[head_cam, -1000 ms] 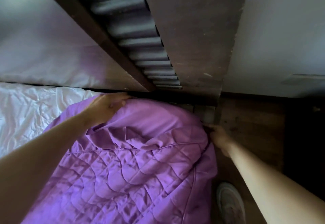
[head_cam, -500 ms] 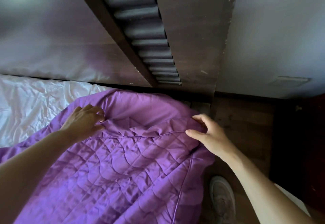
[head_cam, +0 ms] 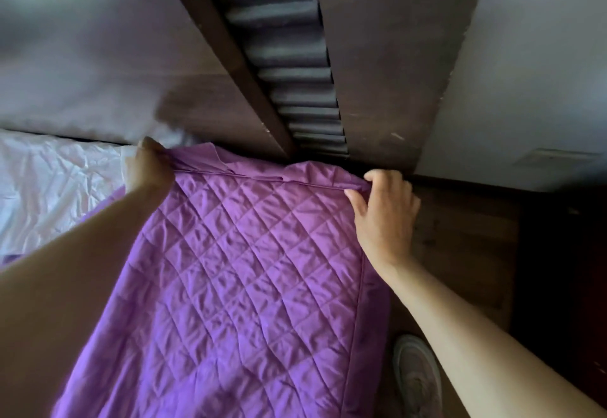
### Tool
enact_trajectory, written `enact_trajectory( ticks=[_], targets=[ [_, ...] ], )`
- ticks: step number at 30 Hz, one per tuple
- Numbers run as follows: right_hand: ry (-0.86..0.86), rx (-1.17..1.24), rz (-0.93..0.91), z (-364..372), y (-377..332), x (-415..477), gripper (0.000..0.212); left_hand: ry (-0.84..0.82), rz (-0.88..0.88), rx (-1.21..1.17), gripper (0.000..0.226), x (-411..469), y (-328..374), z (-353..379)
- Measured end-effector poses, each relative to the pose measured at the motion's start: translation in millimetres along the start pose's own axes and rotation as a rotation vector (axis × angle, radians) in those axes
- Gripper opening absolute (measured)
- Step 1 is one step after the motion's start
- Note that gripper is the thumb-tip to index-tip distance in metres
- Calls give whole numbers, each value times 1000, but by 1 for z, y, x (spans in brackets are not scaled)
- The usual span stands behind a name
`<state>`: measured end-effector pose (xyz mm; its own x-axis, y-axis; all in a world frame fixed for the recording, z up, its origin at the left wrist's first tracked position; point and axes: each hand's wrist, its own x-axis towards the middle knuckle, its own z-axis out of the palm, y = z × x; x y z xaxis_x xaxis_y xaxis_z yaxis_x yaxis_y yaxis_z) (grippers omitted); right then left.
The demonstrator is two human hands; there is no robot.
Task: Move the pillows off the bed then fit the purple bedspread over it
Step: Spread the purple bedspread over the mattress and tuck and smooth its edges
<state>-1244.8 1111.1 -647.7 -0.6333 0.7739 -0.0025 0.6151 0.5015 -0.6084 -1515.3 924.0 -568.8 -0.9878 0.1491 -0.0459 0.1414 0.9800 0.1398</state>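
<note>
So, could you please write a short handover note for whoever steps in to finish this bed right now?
The left hand grips the purple bedspread by its piped top edge; the right hand grips the same edge at the right corner.
Quilted side is up, covering this corner; the white sheet lies bare to the left.
No pillows in view.
Left to do: tuck this corner, then spread and fit the rest.
</note>
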Motion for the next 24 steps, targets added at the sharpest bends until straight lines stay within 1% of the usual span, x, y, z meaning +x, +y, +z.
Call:
enact_trajectory(
  ticks=[2, 3, 4, 5, 6, 7, 8, 9, 10, 12, 14, 16, 17, 18, 19, 20, 21, 22, 23, 24],
  targets=[
    [57, -19, 56, -7, 4, -20, 36, 9, 114, -49, 33, -22, -5, 3],
    [35, -26, 86, -10, 6, -31, 40, 28, 187, -21, 43, -33, -10, 5],
    [-9, -17, 118, -10, 7, -39, 42, 44, 215, 53, 53, -43, -15, 7],
    [-59, 14, 143, -9, 8, -44, 43, 39, 182, 139, 63, -48, -22, 8],
    [-83, 63, 147, -8, 9, -48, 41, 6, 94, 216, 71, -49, -30, 9],
    [-72, 124, 131, -7, 9, -48, 38, -31, -9, 276, 73, -46, -40, 11],
    [-44, 179, 114, -7, 8, -46, 35, -67, -94, 330, 69, -41, -48, 13],
    [-17, 225, 110, -7, 7, -43, 33, -91, -151, 373, 61, -35, -53, 13],
    [3, 258, 113, -6, 6, -40, 32, -103, -186, 391, 52, -30, -56, 15],
    [25, 303, 116, -6, 5, -37, 28, -77, -204, 359, 37, -17, -57, 17],
    [35, 340, 131, -4, 5, -34, 24, 14, -179, 277, 24, -2, -57, 16],
    [36, 375, 145, -1, 4, -28, 20, 122, -158, 119, 16, 15, -60, 12],
    [34, 388, 143, 0, 2, -25, 18, 142, -156, 46, 15, 21, -62, 11],
    [36, 388, 128, 0, 0, -22, 16, 124, -156, -27, 16, 21, -63, 9],
    [46, 347, 97, 0, -2, -21, 17, 92, -136, -109, 22, 19, -61, 8],
    [62, 248, 52, -1, -4, -23, 20, 58, -105, -174, 33, 12, -56, 7],
    [71, 115, -8, -2, -6, -29, 26, 10, -36, -201, 45, 2, -51, 7],
    [61, 3, -87, -5, -9, -38, 33, -32, 56, -150, 55, -17, -45, 10],
    [17, -72, -180, -7, -14, -48, 40, -55, 155, -77, 60, -37, -42, 15],
    [-64, -128, -275, -6, -19, -60, 47, -73, 228, -23, 62, -64, -38, 22]
  ],
)
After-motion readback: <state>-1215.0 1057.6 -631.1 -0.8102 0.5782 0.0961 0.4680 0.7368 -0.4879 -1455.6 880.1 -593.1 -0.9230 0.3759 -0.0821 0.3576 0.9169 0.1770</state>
